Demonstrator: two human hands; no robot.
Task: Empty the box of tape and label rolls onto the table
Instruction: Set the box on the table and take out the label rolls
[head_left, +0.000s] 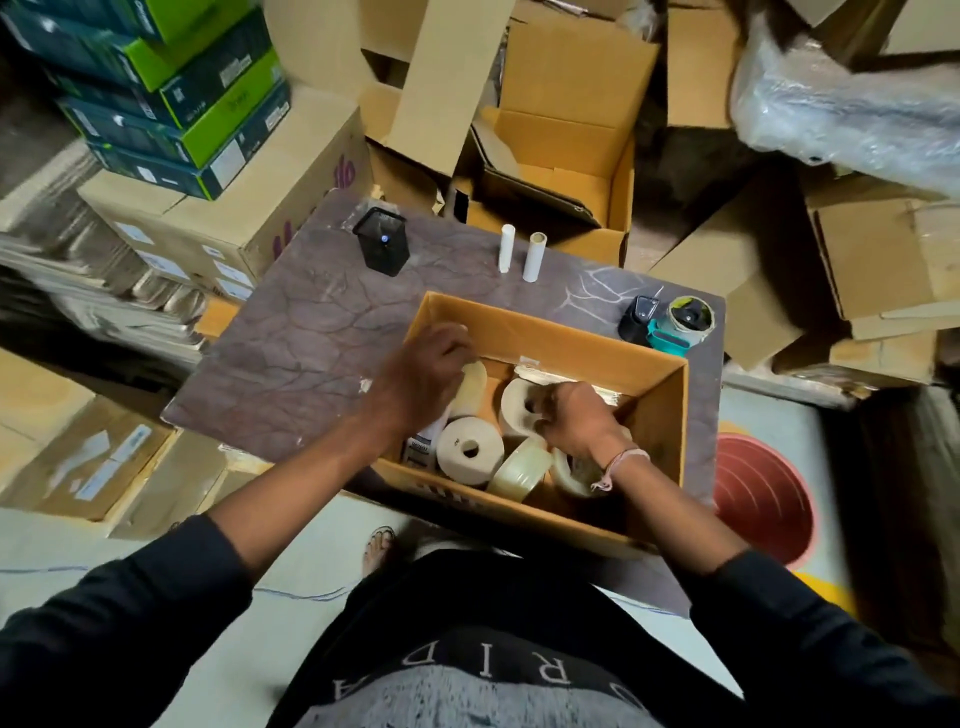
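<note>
Reaching into the box (545, 332) at the near right of the surface (311, 332), the left hand (421, 374) pinched a tape roll (470, 382) and the right hand (576, 421) gripped a label roll (519, 402), either of which might slip out if lifted together.

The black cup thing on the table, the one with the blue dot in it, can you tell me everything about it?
The black cup is a small square holder that looks like dark mesh, open at the top. It stands upright near the far left corner of the brown table, though the wide-angle lens makes it look tilted. Inside, a small blue spot shows, perhaps the end of a pen; I cannot tell. Nothing else touches it. The two white tubes stand apart to its right, and both hands are away from it, in the box.
</note>
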